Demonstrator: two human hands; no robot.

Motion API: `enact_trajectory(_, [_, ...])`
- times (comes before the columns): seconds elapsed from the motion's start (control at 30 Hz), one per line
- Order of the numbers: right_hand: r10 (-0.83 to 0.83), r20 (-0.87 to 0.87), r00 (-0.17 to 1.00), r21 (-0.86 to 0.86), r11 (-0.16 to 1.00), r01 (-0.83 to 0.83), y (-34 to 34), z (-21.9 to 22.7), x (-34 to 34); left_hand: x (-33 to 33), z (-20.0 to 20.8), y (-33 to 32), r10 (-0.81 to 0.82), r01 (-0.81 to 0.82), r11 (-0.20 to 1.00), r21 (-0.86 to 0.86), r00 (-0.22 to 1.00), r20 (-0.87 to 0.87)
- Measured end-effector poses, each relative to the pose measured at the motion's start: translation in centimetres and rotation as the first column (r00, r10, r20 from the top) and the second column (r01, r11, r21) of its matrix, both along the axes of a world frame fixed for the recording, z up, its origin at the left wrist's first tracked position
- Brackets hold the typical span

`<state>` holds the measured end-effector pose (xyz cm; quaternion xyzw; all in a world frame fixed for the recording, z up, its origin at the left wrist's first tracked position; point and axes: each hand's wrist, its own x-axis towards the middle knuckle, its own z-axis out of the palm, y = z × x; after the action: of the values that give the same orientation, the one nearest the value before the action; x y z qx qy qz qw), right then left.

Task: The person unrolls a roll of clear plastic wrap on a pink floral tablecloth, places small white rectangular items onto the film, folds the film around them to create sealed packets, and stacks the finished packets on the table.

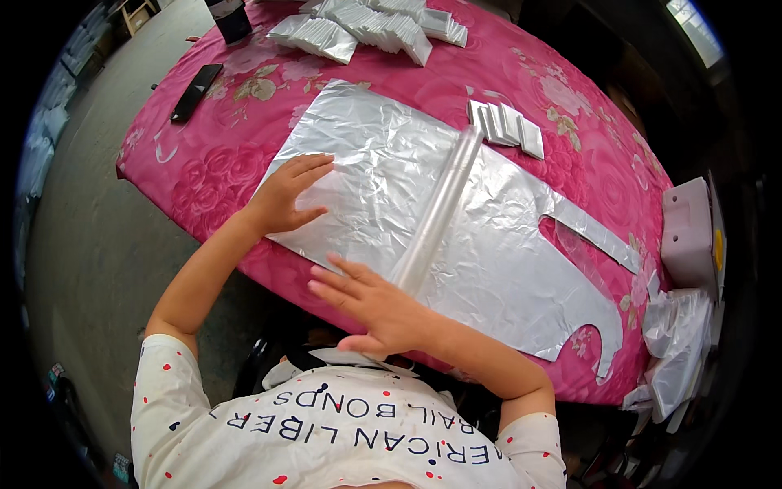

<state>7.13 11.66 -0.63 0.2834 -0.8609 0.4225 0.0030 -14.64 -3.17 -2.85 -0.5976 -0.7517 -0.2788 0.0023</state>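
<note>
A large silvery plastic sheet (366,163), shaped like an apron with a strap and curved cutouts at its right end, lies creased across the table. A clear tube-like rod (440,208) rests crosswise over its middle. My left hand (287,194) is at the sheet's left end, thumb and fingers apart, with nothing held. Nearer to me, my right hand (375,306) is over the sheet's front edge, left of the rod's near end. Its fingers are spread and hold nothing; whether it touches the sheet I cannot tell.
Many folded silvery packets (358,28) lie at the back, and a smaller row of them (507,129) beyond the rod. A black phone (196,93) and a dark cup (230,20) are at the left. Past the table's right edge are a pale box (686,232) and clear plastic bags (678,346).
</note>
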Motion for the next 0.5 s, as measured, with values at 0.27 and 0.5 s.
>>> enact_trajectory(0.27, [-0.198,-0.206,0.958,0.077,0.973,0.217,2.9,0.5,-4.0,3.7,0.9,-10.3,0.254,-0.303,0.950,0.068,0.883,0.394])
enact_trajectory(0.5, [-0.200,-0.337,0.920,0.363,0.874,0.323,2.6,-3.1,-13.0,10.0,1.2,-10.4,0.369,-0.444,0.896,-0.015,0.725,0.581])
